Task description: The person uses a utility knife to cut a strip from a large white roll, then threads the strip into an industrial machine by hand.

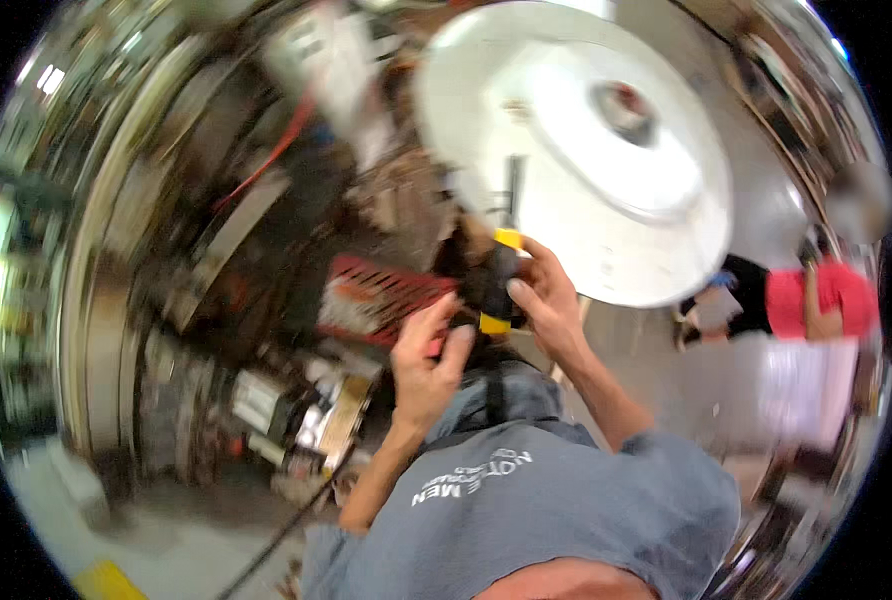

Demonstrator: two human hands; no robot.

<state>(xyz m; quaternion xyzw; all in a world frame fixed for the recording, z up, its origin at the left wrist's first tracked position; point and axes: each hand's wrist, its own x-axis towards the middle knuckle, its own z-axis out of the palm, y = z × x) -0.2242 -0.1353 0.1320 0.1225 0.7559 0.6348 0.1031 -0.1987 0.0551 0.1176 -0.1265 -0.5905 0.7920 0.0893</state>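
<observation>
My right hand [549,300] is closed around a yellow-and-black handled tool [500,284]. A thin dark shaft with a small side piece points away from its handle, toward a large white disc; blur hides the exact kind of tool. My left hand [429,362] is raised just left of the handle, fingers and thumb apart, with no held thing showing. Behind its fingers lies a red slotted tray or panel [371,300]. The large white disc [576,262], with a raised middle and a reddish hub, stands ahead and to the right.
A cluttered bench [206,255] with blurred parts fills the left side. A red cord [284,140] runs over it. Small boxes and papers [311,425] lie nearer me. On the right, a person in a red top [838,303] is on the grey floor [656,375].
</observation>
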